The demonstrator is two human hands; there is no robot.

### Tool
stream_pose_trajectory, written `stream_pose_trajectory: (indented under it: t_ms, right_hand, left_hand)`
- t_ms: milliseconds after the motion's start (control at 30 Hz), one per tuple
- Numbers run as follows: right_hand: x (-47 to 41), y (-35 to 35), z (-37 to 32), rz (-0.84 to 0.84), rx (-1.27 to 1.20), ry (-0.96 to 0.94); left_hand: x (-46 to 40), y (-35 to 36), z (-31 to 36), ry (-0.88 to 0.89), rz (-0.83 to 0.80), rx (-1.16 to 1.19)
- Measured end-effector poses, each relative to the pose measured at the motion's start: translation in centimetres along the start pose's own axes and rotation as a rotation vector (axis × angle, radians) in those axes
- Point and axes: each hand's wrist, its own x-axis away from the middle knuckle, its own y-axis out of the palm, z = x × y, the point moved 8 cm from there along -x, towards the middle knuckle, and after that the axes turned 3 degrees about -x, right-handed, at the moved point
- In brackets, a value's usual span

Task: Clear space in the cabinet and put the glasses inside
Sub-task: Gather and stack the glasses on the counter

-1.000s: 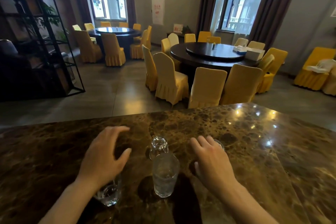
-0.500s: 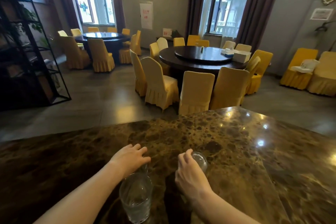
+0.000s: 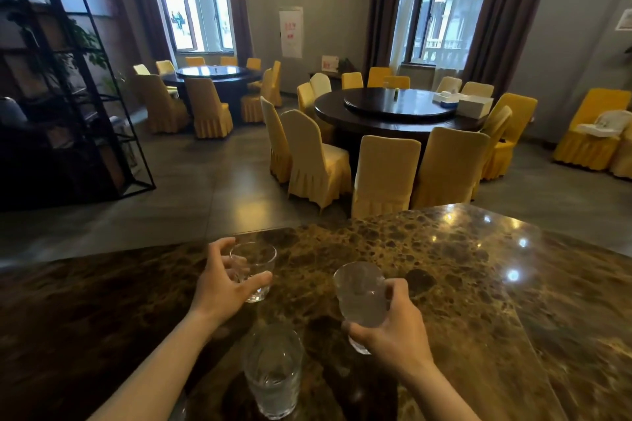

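Observation:
My left hand (image 3: pixel 224 287) grips a short clear glass (image 3: pixel 253 267) held above the brown marble counter (image 3: pixel 461 284). A taller clear glass (image 3: pixel 360 301), tilted with its mouth toward the room, is in the grip of my right hand (image 3: pixel 393 328). Between my forearms a third clear tumbler (image 3: pixel 273 372) stands upright on the counter near its front edge. No cabinet is in view.
Beyond the counter lies a dining room with two round dark tables (image 3: pixel 390 113) ringed by yellow-covered chairs (image 3: pixel 386 174). A black metal shelf frame (image 3: pixel 68 106) stands at the left. The counter's right half shines with lamp reflections.
Both hands have closed on glasses and lifted them off the counter. The view has tilted upward, and the tumbler between the arms stays in place.

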Motion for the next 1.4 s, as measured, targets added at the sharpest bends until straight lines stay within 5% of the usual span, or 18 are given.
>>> stream_pose_trajectory:
  t_ms: [133, 600, 800, 1000, 1100, 1267, 1400]
  right_hand:
    - [0.5, 1.5, 1.9, -0.037, -0.204, 0.02]
    - [1.4, 1.7, 4.4, -0.022, -0.148, 0.087]
    - [2.2, -0.9, 1.7, -0.156, -0.117, 0.195]
    - [0.8, -4.3, -10.7, 0.04, 0.176, -0.296]
    - [-0.9, 2.1, -15.5, -0.141, 0.229, -0.45]
    - [-3.4, 15.2, -15.0, -0.545, 0.554, -0.424]
    - [-4.5, 19.6, -13.2, -0.625, 0.754, -0.415]
  left_hand:
    - [0.8, 1.5, -1.0, -0.002, -0.055, -0.103]
    - [1.2, 3.0, -3.9, -0.035, -0.104, -0.412]
    - [1.7, 3.3, -3.1, -0.045, -0.183, -0.435]
    - [5.5, -3.8, -1.3, 0.037, -0.095, -0.455]
    - [8.2, -7.6, -2.1, 0.008, -0.171, -0.524]
    - [11.6, -9.3, -3.4, -0.019, -0.37, -0.741]
    - [12.8, -9.8, -4.4, -0.026, -0.418, -0.808]
